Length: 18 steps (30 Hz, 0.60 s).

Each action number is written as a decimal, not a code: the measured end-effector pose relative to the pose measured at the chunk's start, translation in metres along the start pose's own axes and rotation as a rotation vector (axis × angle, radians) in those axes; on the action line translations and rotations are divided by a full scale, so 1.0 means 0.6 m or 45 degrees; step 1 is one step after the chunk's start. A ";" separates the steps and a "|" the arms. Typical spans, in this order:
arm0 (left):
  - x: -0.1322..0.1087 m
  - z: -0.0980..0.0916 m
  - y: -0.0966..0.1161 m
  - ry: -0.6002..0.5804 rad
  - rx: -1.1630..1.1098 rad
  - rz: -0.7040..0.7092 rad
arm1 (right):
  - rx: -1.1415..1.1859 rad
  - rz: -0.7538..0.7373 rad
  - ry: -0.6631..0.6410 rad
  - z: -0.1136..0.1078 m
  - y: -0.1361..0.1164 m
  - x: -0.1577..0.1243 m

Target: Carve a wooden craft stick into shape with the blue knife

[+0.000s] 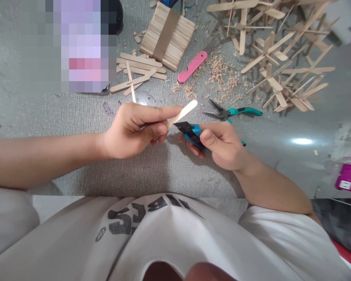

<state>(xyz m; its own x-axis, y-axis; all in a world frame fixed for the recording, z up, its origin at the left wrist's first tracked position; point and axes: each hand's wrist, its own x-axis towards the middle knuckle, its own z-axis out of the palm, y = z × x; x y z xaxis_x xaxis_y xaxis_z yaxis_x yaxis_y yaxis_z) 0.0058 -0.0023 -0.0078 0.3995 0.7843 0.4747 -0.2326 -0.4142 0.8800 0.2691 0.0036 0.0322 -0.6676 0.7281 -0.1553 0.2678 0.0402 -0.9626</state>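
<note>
My left hand (pixel 140 128) pinches a pale wooden craft stick (pixel 187 110) between thumb and fingers, its rounded end pointing up and to the right. My right hand (pixel 219 142) is closed around a blue and black utility knife (pixel 193 134). The knife's dark front end lies close to the stick, just right of my left fingertips; whether the blade touches the wood cannot be made out. Behind my left hand, a thin stick crosses another stick (pixel 121 85) on the table. Green-handled pliers (pixel 245 111) lie beyond my right hand, partly hidden by it.
A banded bundle of sticks (pixel 179 37), loose sticks (pixel 143 62) and a pink folding saw (pixel 193 67) lie at the back, beside wood shavings (pixel 219 72). Joined stick pieces (pixel 273 54) are piled at the back right. A purple box (pixel 349 177) sits at the right edge.
</note>
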 end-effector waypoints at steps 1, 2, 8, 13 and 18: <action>0.001 0.000 0.001 -0.003 -0.005 -0.010 | 0.026 0.010 -0.014 -0.001 0.001 0.001; 0.001 0.000 0.003 0.000 -0.017 -0.027 | 0.063 0.032 -0.026 -0.002 0.003 0.001; 0.001 0.002 0.006 0.016 -0.092 -0.072 | 0.283 0.182 -0.098 -0.007 -0.002 0.000; 0.002 -0.001 0.005 0.028 -0.138 -0.118 | 0.189 0.116 -0.113 -0.003 -0.001 -0.007; 0.001 -0.001 0.009 0.032 -0.114 -0.176 | -0.035 -0.108 0.153 0.001 0.013 -0.003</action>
<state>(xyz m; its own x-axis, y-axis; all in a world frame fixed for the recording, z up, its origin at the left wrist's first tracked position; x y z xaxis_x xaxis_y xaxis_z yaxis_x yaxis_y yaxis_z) 0.0042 -0.0038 -0.0029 0.4107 0.8428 0.3479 -0.2557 -0.2598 0.9312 0.2719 0.0020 0.0249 -0.6012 0.7979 -0.0447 0.2339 0.1222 -0.9646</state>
